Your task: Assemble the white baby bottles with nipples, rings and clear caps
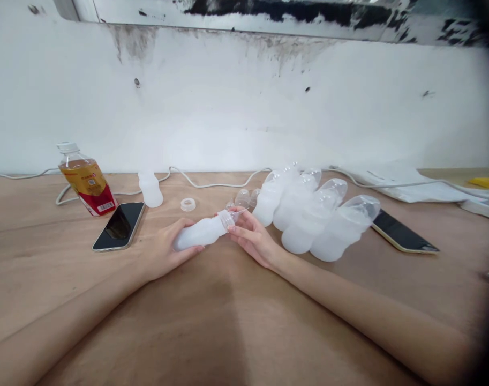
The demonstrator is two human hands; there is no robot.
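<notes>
My left hand (164,252) is wrapped round the body of a small white plastic bottle (200,234) that lies tilted over the wooden table (228,321). At the bottle's neck my right hand (250,236) pinches a small clear plastic piece (238,213). Just right of my hands lie several white bottles with clear domed caps (316,214), side by side. Loose clear caps (244,197) sit behind the held bottle. A small white ring (187,203) and a short uncapped white bottle (150,189) stand further left.
A tea bottle with a red and yellow label (87,185) leans at the left, beside a phone (119,226) lying face up. A second phone (403,231) lies at the right. A white cable (196,182) runs along the wall. Papers (413,187) lie at the far right.
</notes>
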